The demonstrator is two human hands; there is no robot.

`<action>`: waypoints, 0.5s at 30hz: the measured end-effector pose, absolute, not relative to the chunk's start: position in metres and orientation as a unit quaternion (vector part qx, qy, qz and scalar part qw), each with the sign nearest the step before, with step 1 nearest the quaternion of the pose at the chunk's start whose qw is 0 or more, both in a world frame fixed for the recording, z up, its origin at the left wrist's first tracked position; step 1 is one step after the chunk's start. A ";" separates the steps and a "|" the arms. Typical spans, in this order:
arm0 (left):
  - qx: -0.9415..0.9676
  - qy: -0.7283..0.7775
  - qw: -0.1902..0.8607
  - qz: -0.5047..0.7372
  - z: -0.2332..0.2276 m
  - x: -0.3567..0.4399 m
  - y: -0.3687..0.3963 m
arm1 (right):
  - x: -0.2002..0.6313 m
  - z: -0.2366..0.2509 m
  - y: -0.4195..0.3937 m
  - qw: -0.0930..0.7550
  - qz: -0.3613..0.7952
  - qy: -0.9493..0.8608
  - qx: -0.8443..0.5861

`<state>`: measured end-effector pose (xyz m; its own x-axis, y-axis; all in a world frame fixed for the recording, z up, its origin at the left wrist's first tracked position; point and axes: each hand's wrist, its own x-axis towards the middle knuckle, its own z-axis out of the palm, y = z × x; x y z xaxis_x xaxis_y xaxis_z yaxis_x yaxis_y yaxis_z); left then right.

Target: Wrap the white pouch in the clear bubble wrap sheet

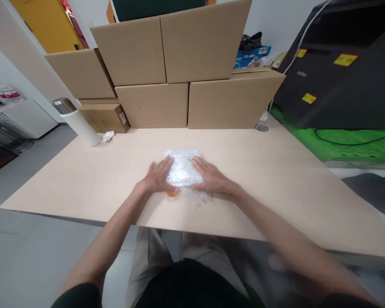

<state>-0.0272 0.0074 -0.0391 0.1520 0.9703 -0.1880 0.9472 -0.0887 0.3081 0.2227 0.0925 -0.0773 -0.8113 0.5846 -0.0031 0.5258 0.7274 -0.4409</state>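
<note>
Clear plastic, a crinkled bag [182,169] with something white inside, lies flat on the pale desk [276,179], near its front edge. The left hand [157,176] presses palm-down on the bag's left side and the right hand [211,177] on its right side, fingers [199,162] stretched out flat and close together, gripping nothing. The bag shows between both hands. A small orange bit [172,194] peeks out by the left wrist. Cardboard boxes [167,64] are stacked behind, with a white tumbler [77,122] to the left.
</note>
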 end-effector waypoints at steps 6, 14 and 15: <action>0.717 0.671 0.187 0.027 -0.038 -0.025 0.004 | 0.224 -0.077 0.092 0.121 0.273 -0.906 -0.300; 0.711 0.667 0.127 0.182 -0.041 0.028 -0.042 | 0.236 -0.087 0.107 0.424 0.465 -0.635 -0.448; 0.719 0.661 0.131 0.168 -0.042 0.038 -0.044 | 0.236 -0.088 0.108 0.414 0.500 -0.619 -0.442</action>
